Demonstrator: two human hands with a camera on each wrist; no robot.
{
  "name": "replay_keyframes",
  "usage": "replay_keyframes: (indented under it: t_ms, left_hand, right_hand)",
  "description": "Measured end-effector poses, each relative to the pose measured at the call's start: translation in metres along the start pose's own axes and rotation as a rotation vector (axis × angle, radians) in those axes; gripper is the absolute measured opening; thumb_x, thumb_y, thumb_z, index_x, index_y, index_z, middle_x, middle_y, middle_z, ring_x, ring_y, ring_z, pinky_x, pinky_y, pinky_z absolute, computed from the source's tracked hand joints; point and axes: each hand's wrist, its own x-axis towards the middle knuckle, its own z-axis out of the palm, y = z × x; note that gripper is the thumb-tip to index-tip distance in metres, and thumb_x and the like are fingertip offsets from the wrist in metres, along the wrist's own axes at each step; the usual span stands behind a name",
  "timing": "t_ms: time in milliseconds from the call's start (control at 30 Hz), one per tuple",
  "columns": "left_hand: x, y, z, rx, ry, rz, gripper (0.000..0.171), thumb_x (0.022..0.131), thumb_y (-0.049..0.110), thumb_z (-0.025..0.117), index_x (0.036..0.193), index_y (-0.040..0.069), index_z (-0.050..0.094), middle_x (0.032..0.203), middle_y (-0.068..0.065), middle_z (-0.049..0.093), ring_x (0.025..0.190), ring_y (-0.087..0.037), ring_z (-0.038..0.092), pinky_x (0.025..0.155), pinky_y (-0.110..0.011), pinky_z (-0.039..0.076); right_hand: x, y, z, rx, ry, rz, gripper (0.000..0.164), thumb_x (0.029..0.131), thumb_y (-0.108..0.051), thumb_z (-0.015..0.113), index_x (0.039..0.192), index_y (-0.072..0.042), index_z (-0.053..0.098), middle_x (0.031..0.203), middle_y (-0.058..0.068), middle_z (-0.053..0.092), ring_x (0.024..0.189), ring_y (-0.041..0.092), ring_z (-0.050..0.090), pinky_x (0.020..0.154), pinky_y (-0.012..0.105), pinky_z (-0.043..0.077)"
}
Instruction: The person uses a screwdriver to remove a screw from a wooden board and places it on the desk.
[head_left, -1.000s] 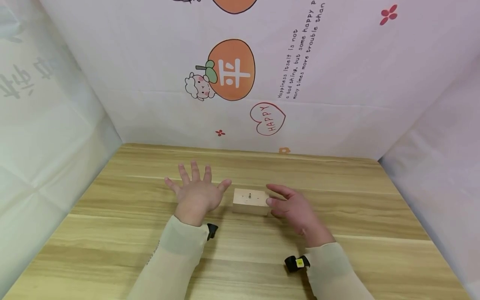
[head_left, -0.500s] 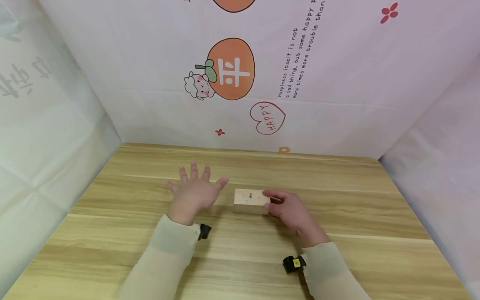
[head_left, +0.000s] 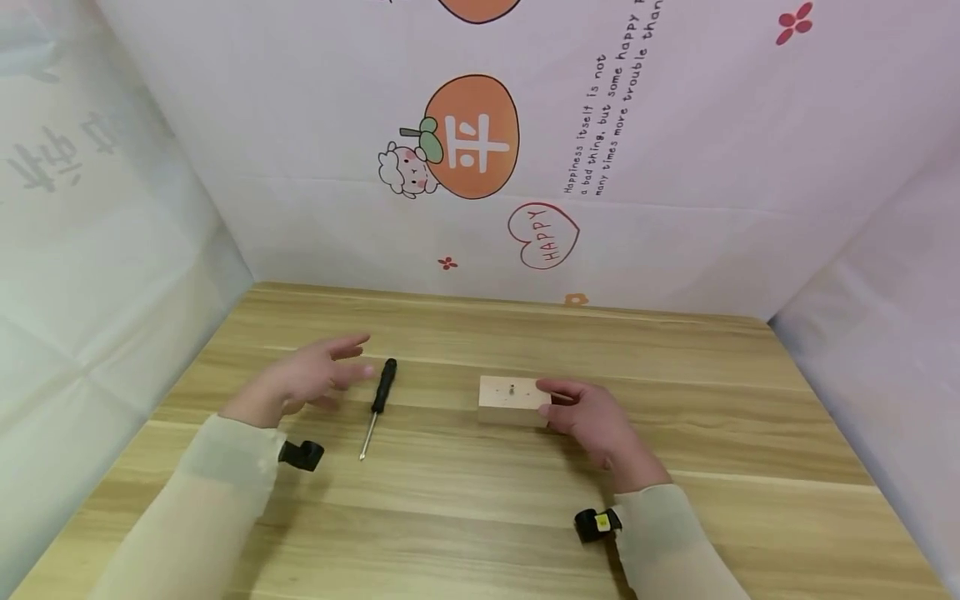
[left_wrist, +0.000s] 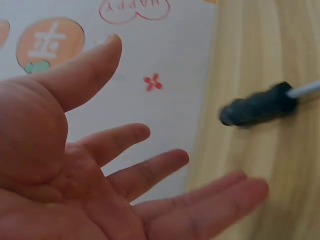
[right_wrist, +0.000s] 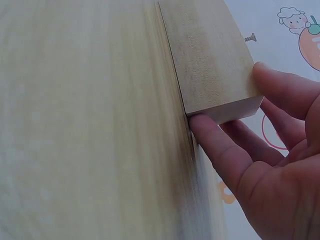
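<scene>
Off goes the left hand (head_left: 311, 375), sweeping left from near the block, and out into view comes a black-handled screwdriver (head_left: 384, 387) on the table (head_left: 465, 508), tip towards the person! That hand holds nothing: fingers loosely spread, just beside the handle but apart from it.

The right hand (head_left: 597, 422) pinches the right end of the wooden block (head_left: 498, 414), thumb at the near edge, fingers around the end. The block sits on the table, right of the screwdriver, and in its top stands a small screw (right_wrist: 251, 37), with dark marks around it.

Now the writing! On the backdrop (head_left: 337, 237), a red heart (head_left: 543, 236) says "HAPPY"; sideways lines read "Happiness itself is not a bad thing, but some happy" and "many times more trouble than". The orange fruit (head_left: 505, 171) carries a white character. The yellow label (head_left: 602, 522) at the right cuff is too small to read.
</scene>
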Motion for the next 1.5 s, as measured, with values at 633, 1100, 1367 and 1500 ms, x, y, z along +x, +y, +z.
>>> replay_keyframes:
  t_ms: [633,1100,1367,1500]
  left_hand:
    - [0.052,-0.024,0.026,0.036,0.135,-0.052,0.083,0.092,0.010,0.073,0.159,0.011,0.024,0.157,-0.017,0.032,0.087,-0.026,0.065,0.070,-0.038,0.059]
    - [0.056,-0.019,0.028,0.085,0.175,-0.042,0.061,0.083,-0.005,0.073,0.140,0.001,0.052,0.143,-0.024,0.047,0.074,-0.027,0.067,0.060,-0.038,0.059]
    - [0.059,-0.018,0.022,-0.118,0.101,-0.038,0.059,0.088,-0.005,0.071,0.139,0.003,0.043,0.130,-0.024,0.055,0.084,-0.029,0.067,0.066,-0.040,0.060]
    - [0.058,-0.017,0.021,-0.210,0.074,-0.022,0.066,0.089,-0.003,0.071,0.147,0.008,0.041,0.128,-0.022,0.059,0.083,-0.028,0.068,0.069,-0.040,0.060]
  right_hand:
    - [-0.004,-0.004,0.000,0.033,0.007,0.010,0.041,0.093,-0.005,0.071,0.133,-0.005,0.064,0.143,0.020,0.050,0.117,0.027,0.059,0.087,0.035,0.056]
    - [0.000,0.000,0.001,0.052,0.015,0.027,0.041,0.092,-0.003,0.072,0.132,-0.006,0.065,0.143,0.018,0.051,0.115,0.027,0.060,0.086,0.034,0.056]
    - [0.001,0.001,0.002,0.047,0.014,0.025,0.041,0.092,-0.002,0.071,0.132,-0.007,0.065,0.143,0.017,0.051,0.116,0.027,0.059,0.086,0.035,0.056]
    - [0.001,0.001,0.002,0.044,0.014,0.026,0.041,0.092,-0.002,0.071,0.132,-0.007,0.066,0.143,0.017,0.051,0.117,0.027,0.059,0.086,0.035,0.056]
